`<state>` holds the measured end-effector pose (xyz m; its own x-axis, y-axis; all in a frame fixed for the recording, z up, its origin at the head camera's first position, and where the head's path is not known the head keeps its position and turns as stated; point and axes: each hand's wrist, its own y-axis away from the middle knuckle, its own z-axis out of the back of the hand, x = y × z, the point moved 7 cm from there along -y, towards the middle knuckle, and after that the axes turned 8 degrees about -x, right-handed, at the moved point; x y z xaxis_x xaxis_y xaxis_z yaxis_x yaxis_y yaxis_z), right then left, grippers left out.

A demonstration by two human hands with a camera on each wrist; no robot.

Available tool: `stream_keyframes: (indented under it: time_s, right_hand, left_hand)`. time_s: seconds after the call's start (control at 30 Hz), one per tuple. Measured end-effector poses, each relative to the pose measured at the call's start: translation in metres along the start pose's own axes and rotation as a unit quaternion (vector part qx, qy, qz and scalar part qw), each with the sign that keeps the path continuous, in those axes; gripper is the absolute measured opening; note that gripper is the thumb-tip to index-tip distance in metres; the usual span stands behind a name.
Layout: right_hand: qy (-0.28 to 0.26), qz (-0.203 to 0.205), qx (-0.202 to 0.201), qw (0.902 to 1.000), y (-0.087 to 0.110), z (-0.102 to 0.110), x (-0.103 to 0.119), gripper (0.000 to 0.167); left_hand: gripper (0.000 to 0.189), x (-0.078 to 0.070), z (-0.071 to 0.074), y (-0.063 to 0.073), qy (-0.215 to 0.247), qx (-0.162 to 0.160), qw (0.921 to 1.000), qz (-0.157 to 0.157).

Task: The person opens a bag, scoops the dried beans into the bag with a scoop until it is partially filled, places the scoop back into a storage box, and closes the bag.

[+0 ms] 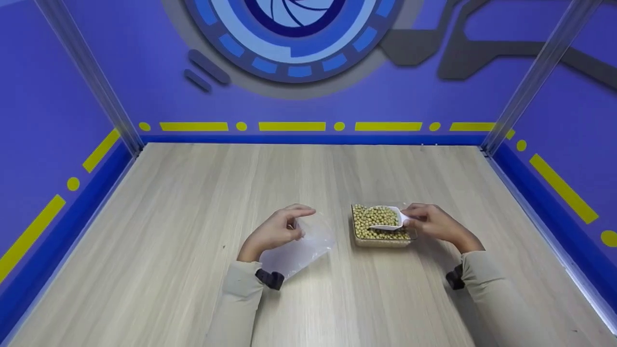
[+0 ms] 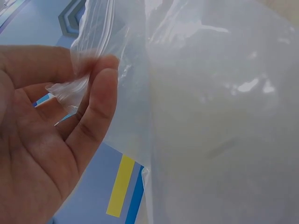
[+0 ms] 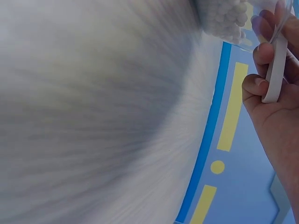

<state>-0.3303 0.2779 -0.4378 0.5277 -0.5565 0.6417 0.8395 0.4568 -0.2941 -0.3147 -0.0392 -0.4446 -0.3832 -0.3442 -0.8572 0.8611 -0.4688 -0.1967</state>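
Bag (image 1: 315, 241) on the left, pinched at its ridged edge by the left grip (image 1: 277, 229), fingertips closed on the film; the rest spreads to the right of the hand, and whether its mouth gapes I can't tell! Just beyond, on the bench (image 1: 308, 308), sits the box (image 1: 383, 243) of beans (image 1: 361, 227), apart from the bag. In it, or just over it, there's the scoop (image 1: 402, 218), loaded. Far right, the right grip (image 1: 436, 225) has thumb and fingers closed around the handle, the bowl pointing left. Scooping looks to be the step here; next, I'd judge, calls for a level lift and a wide bag mouth.
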Motion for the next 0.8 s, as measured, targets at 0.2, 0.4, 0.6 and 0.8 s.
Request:
stream_keyframes:
  time_s: [0.2,0.4,0.6,0.8]
  right_hand:
    - [-0.021,-0.013,-0.006,0.9997,0.002,-0.006,-0.035,0.021]
    - [-0.032,-0.028,-0.009,0.9991,0.003,-0.006,-0.038,0.024]
    - [-0.069,-0.040,-0.010,0.9967,0.004,-0.007,-0.042,0.029]
    - [-0.086,-0.039,-0.014,0.9954,0.005,-0.008,-0.044,0.029]
  left_hand:
    - [0.054,0.000,0.000,0.000,0.003,-0.002,1.0000,-0.001]
    - [0.054,0.001,0.000,0.000,0.005,0.001,1.0000,0.000]
    - [0.055,0.000,-0.001,-0.001,0.006,0.003,1.0000,-0.001]
    - [0.055,0.000,-0.002,0.000,0.007,0.008,0.9999,-0.003]
